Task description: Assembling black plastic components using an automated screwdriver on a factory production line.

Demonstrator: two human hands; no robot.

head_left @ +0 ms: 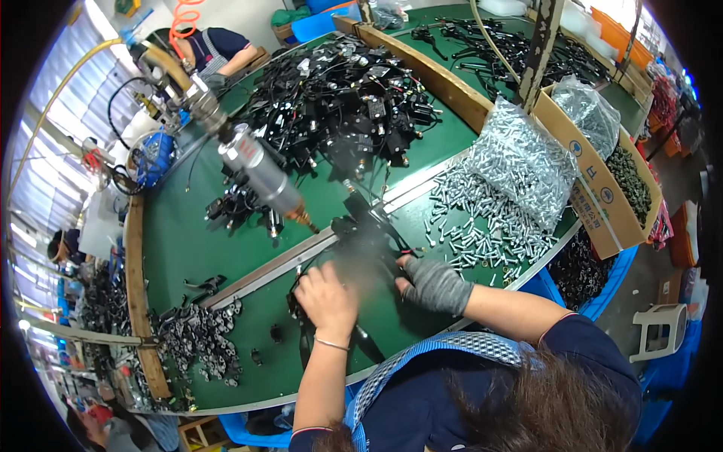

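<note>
My bare left hand (329,297), with a bracelet at the wrist, has its fingers bent over black brake lever parts at the near side of the green bench. My right hand (437,286), in a grey knitted glove, curls its fingers against a black brake lever assembly (365,226) between the hands. A blurred smear hides the middle of that assembly and some fingertips. One black lever blade (369,345) points toward me below the hands. Just beyond my left hand hangs a pneumatic screwdriver (260,169), its tip close to the assembly and touched by neither hand.
A large heap of black lever assemblies (331,105) covers the far bench. Silver bolts (482,226) lie at right beside a bag of bolts (523,162) and a cardboard box (595,196). Small black clamps (199,343) lie at left. A metal rail (263,271) crosses the bench.
</note>
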